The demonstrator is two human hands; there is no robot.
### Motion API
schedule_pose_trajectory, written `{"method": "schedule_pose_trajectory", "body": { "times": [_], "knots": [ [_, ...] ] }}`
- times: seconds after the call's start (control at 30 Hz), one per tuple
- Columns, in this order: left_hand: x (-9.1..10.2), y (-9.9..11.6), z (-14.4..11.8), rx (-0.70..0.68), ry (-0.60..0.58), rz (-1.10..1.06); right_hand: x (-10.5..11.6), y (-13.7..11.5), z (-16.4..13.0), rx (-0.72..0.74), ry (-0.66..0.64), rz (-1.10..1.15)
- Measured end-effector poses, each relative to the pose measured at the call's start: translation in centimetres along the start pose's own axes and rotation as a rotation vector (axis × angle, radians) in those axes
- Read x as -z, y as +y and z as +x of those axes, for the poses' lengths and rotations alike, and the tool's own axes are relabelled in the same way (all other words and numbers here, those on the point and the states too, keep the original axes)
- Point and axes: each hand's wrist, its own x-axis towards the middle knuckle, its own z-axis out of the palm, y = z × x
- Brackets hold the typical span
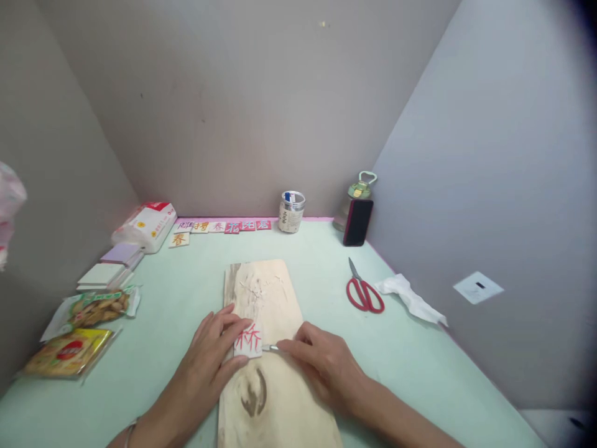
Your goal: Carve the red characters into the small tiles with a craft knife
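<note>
A white square tile (pixel 249 341) with a red Chinese character lies on a wooden board (pixel 280 379). My left hand (pixel 212 345) grips the tile, its fingers at the top edge and thumb at the lower edge. In my right hand (pixel 329 364) is a slim craft knife (pixel 270 348), whose silvery tip meets the tile's right edge. The knife's handle is hidden in my closed fingers. Pale shavings (pixel 263 286) are scattered over the board's far part.
Red-handled scissors (pixel 364 292) and a white tissue (pixel 415 298) lie to the right. Along the back are several lettered tiles (pixel 233 228), a can (pixel 291 213), a phone (pixel 358 223) and a bottle (pixel 342 211). Tissues (pixel 147 227), blank blocks (pixel 105 275) and snack packets (pixel 100 308) line the left.
</note>
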Motion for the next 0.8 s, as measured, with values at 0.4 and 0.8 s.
{"method": "schedule_pose_trajectory", "body": {
  "times": [0.4, 0.8],
  "knots": [
    [-0.6, 0.7, 0.8, 0.042, 0.036, -0.052, 0.6, -0.2, 0.3, -0.014, -0.058, -0.036],
    [0.4, 0.8, 1.7, -0.080, 0.045, 0.025, 0.5, -1.4, 0.3, 0.029, -0.076, -0.359]
  ]
}}
